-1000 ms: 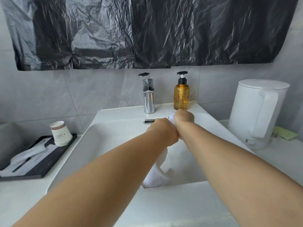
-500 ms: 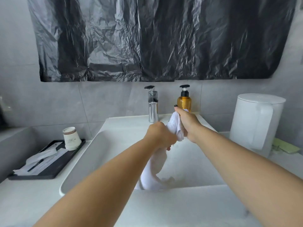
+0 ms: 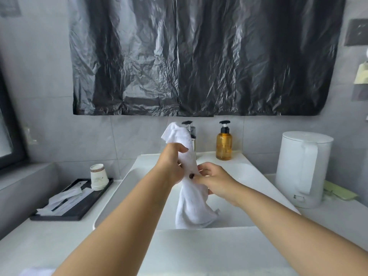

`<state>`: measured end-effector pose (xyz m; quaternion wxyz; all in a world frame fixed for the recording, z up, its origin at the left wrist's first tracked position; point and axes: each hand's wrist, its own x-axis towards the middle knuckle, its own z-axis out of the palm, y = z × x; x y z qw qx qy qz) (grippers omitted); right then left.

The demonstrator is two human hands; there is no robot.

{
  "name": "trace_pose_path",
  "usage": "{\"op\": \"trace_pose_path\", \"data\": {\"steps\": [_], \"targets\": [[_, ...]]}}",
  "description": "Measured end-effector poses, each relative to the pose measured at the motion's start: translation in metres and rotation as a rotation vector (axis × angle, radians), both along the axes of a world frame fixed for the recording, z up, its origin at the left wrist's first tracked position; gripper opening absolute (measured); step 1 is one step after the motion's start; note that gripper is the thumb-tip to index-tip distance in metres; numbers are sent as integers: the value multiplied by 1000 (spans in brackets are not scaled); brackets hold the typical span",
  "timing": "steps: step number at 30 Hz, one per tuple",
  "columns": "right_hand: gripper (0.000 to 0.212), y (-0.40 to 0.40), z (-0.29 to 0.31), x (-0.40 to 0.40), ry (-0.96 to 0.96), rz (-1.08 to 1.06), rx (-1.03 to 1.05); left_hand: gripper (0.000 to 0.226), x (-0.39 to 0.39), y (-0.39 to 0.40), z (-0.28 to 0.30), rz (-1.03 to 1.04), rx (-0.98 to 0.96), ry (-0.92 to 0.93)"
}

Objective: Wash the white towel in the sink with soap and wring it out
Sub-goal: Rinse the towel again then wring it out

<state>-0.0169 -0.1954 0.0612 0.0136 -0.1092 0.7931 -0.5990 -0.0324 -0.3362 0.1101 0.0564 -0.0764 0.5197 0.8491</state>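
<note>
Gripping: left hand point(image 3: 171, 166) curled round white towel point(image 3: 191, 198) over sink point(image 3: 127, 188)
Pinching: right hand point(image 3: 216, 181) on towel, lower down
Soap bottle point(image 3: 224, 143): far right, label unreadable

towel point(image 3: 189, 198) over sink point(image 3: 127, 188), kettle point(image 3: 302, 168) right

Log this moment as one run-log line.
left hand: grips towel upper part | right hand: grips towel middle | towel: upright over sink | stage: wringing
</note>
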Motion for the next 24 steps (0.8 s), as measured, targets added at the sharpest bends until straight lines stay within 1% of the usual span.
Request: {"op": "trace_pose_path", "data": {"steps": [1,2,4,5,6,7,8,10,11,13,15,16,17,19,20,21,22,24], "targets": [[24,-2,0,1,49,-33,-22,18,4,-1,0,1,-44,60],[23,-2,0,2,87,-55,-60,21,6,-4,-4,-11,-113,135],[24,-2,4,3,130,-70,-138,41,7,-12,-15,-55,-193,256],[24,-2,6,4,138,-74,-169,45,10,-15,-19,-74,-185,273],[24,-1,10,6,142,-79,-189,39,10,-17,-23,-73,-180,270],[22,-1,12,6,147,-91,-187,28,11,-19,-27,-87,-181,261],[20,-1,14,7,154,-110,-164,24,13,-18,-29,-126,-181,231],[17,0,16,7,167,-143,-92,36,17,-17,-33,-188,-186,173],[17,-1,17,8,163,-143,-60,38,18,-15,-34,-186,-172,177],[19,-1,20,8,147,-131,21,24,18,-14,-36,-124,-112,217],[23,0,25,9,158,-145,194,11,20,-11,-40,-47,-86,246],[25,1,28,11,159,-146,284,10,21,-9,-40,-29,-61,256],[28,1,30,12,151,-134,354,21,21,-9,-41,0,-29,252],[34,1,33,16,141,-91,426,59,15,-11,-43,65,72,223],[32,3,35,17,143,-74,423,78,15,-13,-41,68,85,215],[27,6,37,19,147,-58,393,90,12,-15,-41,53,73,210],[23,9,39,20,155,-35,346,86,11,-16,-40,36,51,218],[16,14,43,20,228,7,277,38,15,-15,-37,7,-6,222]]}}
